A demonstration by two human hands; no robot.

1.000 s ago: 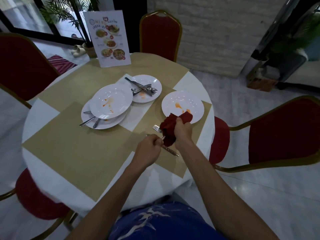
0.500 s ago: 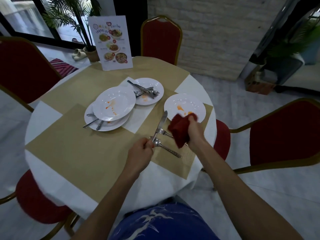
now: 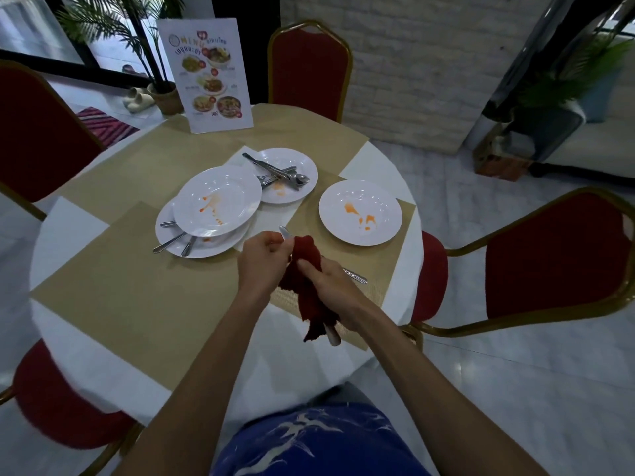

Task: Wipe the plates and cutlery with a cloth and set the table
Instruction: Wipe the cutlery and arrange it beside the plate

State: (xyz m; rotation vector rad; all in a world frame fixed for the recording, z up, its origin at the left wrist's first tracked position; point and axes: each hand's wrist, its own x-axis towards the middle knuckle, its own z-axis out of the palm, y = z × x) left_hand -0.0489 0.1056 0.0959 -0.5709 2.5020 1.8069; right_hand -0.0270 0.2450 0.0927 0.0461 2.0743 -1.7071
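Over the desk's point(image 3: 68, 221) near edge, the right hand point(image 3: 331, 286) clenches a red cloth point(image 3: 307, 252) around a table knife point(image 3: 333, 336), whose far end the left hand point(image 3: 263, 261) pinches. Beyond sit a sauce-stained plate point(image 3: 360, 201), two stacked plates point(image 3: 220, 190), and a farther plate point(image 3: 295, 159) carrying cutlery point(image 3: 278, 171).

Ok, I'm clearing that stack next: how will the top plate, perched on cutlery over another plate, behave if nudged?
The top plate probably rocks or slides, since it sits on cutlery rather than flat on the lower plate. It looks glazed and smooth, so likely slippery and breakable if dropped.
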